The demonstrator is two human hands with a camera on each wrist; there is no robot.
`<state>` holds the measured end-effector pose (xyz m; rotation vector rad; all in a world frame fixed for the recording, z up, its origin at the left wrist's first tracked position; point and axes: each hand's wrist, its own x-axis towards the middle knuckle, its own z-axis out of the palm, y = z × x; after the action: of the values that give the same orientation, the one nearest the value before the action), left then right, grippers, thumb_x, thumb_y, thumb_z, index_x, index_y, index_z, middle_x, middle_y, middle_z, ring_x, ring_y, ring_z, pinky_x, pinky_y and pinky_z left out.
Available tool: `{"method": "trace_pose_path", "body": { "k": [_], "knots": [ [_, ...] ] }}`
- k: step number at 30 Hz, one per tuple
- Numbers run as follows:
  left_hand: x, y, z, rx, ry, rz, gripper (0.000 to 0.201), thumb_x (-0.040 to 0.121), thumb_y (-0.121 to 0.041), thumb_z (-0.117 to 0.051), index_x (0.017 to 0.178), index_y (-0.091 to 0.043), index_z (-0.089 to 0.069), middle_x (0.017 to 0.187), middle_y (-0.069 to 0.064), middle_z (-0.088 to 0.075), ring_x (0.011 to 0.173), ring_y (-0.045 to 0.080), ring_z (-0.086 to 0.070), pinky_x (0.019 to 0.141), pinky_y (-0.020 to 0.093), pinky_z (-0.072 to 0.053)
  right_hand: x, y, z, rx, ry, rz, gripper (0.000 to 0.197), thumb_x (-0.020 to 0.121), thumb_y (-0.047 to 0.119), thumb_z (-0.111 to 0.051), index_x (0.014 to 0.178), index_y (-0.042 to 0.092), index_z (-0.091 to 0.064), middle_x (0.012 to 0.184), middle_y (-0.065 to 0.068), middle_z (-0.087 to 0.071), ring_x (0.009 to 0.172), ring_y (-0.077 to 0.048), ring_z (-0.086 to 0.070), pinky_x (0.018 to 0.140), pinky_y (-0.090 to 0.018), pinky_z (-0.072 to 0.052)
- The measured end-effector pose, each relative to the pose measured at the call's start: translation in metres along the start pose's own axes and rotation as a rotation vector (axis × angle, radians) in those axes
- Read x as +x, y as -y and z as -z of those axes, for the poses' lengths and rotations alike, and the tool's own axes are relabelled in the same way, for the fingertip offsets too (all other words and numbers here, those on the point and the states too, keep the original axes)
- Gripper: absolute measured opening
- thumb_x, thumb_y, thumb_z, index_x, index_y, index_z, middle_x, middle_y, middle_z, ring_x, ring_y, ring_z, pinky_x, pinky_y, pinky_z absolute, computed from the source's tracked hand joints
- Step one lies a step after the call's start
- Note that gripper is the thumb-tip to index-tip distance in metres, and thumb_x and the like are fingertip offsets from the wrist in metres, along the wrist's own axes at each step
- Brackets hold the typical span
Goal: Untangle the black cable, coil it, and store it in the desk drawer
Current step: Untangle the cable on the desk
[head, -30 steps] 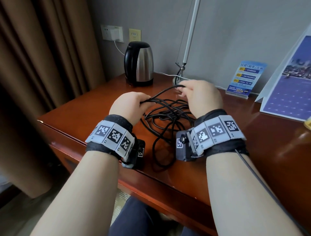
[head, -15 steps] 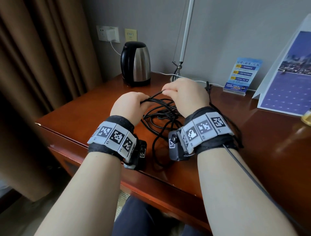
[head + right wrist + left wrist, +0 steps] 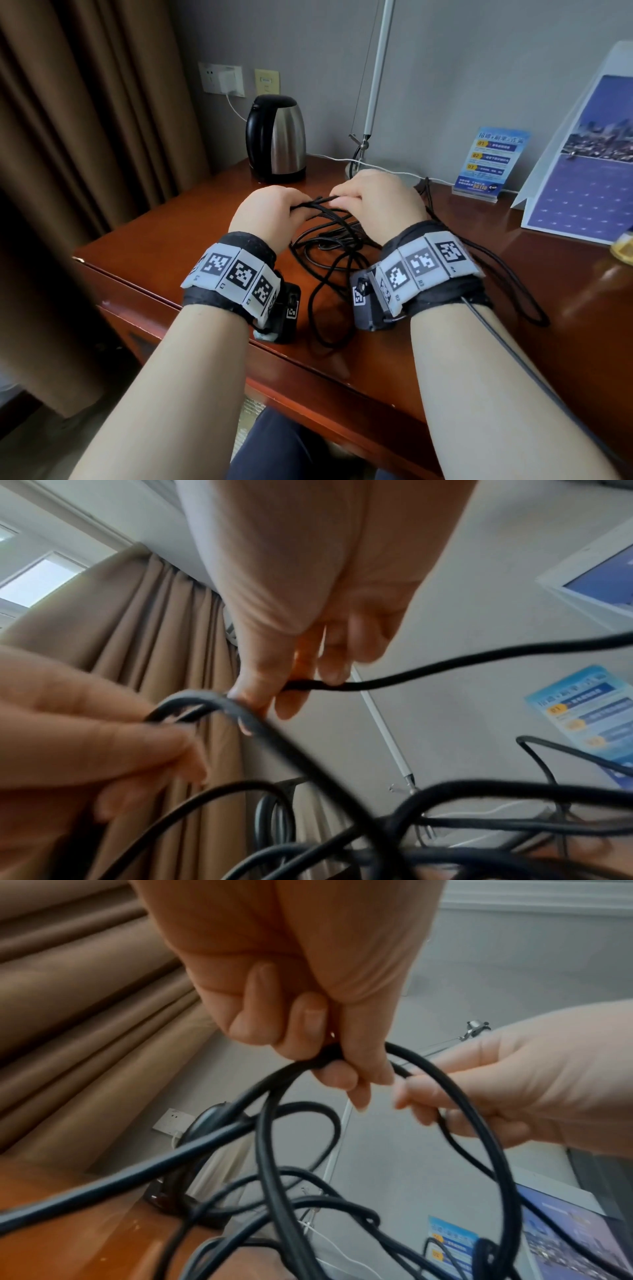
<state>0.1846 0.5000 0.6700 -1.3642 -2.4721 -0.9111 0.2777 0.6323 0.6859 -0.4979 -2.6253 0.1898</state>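
Sitting at the near edge of the wooden desk point(image 3: 191, 253), the person holds both arms out over it, with a band of black and white squares on each wrist. A loose loop of the black cable point(image 3: 329, 308) lies on the desk between the two wrists and hangs close to the desk's front edge. More of it lies in a messy pile just past that, under the hands, and one long loop runs round the outside of the right wrist.

The left hand point(image 3: 270, 219) is curled up. In the left wrist view its thumb and fingers point(image 3: 304, 1031) pinch a bunch of cable strands, and big loops hang down from there. The right hand point(image 3: 380, 202) is just beside it, almost touching. In the right wrist view its thumb and fingertips point(image 3: 329, 666) pinch one thin strand that runs off to the side.

Behind the hands stands a lamp point(image 3: 375, 85) with a thin white pole. A black and silver kettle point(image 3: 275, 135) sits further back to the left, near a wall socket point(image 3: 221, 79). A blue card point(image 3: 489, 161) and a calendar point(image 3: 589, 171) stand at the back right. Brown curtains point(image 3: 85, 113) hang on the left.
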Motion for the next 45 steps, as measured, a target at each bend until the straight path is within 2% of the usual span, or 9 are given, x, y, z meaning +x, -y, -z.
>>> {"method": "trace_pose_path", "body": {
  "k": [6,11,14,19,23,33,37,41,45],
  "knots": [
    [-0.006,0.011,0.001,-0.047,-0.046,0.064,0.025,0.093,-0.026,-0.052,0.111,-0.017,-0.067,0.099,0.002,-0.067,0.088,0.014,-0.055,0.076,0.020,-0.036,0.001,-0.026,0.016,0.298,-0.340,-0.201,0.026,0.092,0.031,-0.053,0.100,0.015,-0.072,0.093,0.003,-0.068,0.086,-0.018,-0.059,0.066,-0.010,-0.037],
    [-0.008,0.020,-0.006,-0.047,-0.043,0.075,0.024,0.093,-0.030,-0.052,0.099,-0.013,-0.067,0.083,-0.002,-0.060,0.079,0.016,-0.053,0.070,0.023,-0.035,0.005,-0.035,0.017,0.393,-0.428,-0.368,0.028,0.093,0.028,-0.050,0.092,0.009,-0.071,0.092,-0.007,-0.070,0.079,-0.023,-0.058,0.076,-0.028,-0.044],
    [-0.010,0.020,-0.006,-0.073,-0.067,0.088,0.023,0.093,-0.027,-0.052,0.098,-0.011,-0.068,0.081,0.000,-0.060,0.077,0.016,-0.051,0.069,0.022,-0.035,0.008,-0.035,0.015,0.140,-0.226,-0.379,0.027,0.096,0.020,-0.044,0.100,0.007,-0.067,0.105,-0.012,-0.066,0.098,-0.030,-0.057,0.077,-0.029,-0.042],
    [-0.004,0.010,-0.009,-0.109,-0.013,0.090,0.025,0.093,-0.027,-0.053,0.108,-0.013,-0.068,0.093,0.004,-0.067,0.090,0.021,-0.060,0.079,0.025,-0.043,0.014,-0.003,0.009,-0.135,0.078,0.022,0.034,0.095,0.026,-0.047,0.129,0.028,-0.054,0.132,-0.002,-0.051,0.121,-0.027,-0.045,0.096,-0.036,-0.042],
    [-0.003,0.010,-0.009,-0.123,-0.002,0.088,0.026,0.093,-0.029,-0.053,0.109,-0.016,-0.068,0.099,0.005,-0.069,0.093,0.021,-0.061,0.081,0.025,-0.043,0.022,0.012,0.007,-0.199,0.237,0.228,0.028,0.095,0.031,-0.045,0.117,0.033,-0.062,0.118,0.001,-0.058,0.111,-0.023,-0.053,0.085,-0.031,-0.042],
    [-0.005,0.017,-0.003,-0.142,-0.131,0.047,0.024,0.094,-0.028,-0.051,0.105,-0.013,-0.066,0.086,-0.005,-0.058,0.082,0.012,-0.053,0.073,0.020,-0.036,0.015,-0.014,0.005,0.425,-0.281,-0.091,0.020,0.092,0.024,-0.055,0.101,0.018,-0.072,0.097,0.005,-0.067,0.092,-0.006,-0.057,0.080,-0.012,-0.035],
    [-0.006,0.027,0.000,-0.242,-0.188,0.119,0.022,0.091,-0.029,-0.055,0.102,-0.014,-0.067,0.080,-0.007,-0.057,0.080,0.014,-0.052,0.071,0.019,-0.036,0.010,-0.019,0.012,0.627,-0.084,-0.003,0.014,0.091,0.017,-0.057,0.097,0.022,-0.069,0.078,0.017,-0.059,0.065,0.010,-0.053,0.068,-0.003,-0.041],
    [-0.002,0.032,-0.008,-0.155,-0.066,0.169,0.027,0.090,-0.040,-0.049,0.098,-0.019,-0.064,0.104,0.003,-0.053,0.102,0.029,-0.052,0.088,0.034,-0.042,0.016,-0.022,0.014,0.053,0.249,0.084,0.022,0.094,0.025,-0.051,0.099,0.020,-0.072,0.092,0.013,-0.058,0.099,-0.009,-0.054,0.077,-0.020,-0.034],
    [0.000,0.026,-0.013,-0.213,0.014,0.204,0.017,0.097,-0.024,-0.040,0.091,-0.014,-0.052,0.088,0.006,-0.051,0.070,0.023,-0.049,0.066,0.026,-0.035,0.012,-0.019,0.002,-0.059,0.336,0.040,0.025,0.095,0.027,-0.048,0.107,0.022,-0.069,0.116,0.005,-0.065,0.110,-0.016,-0.055,0.091,-0.025,-0.038]
  ]
}}
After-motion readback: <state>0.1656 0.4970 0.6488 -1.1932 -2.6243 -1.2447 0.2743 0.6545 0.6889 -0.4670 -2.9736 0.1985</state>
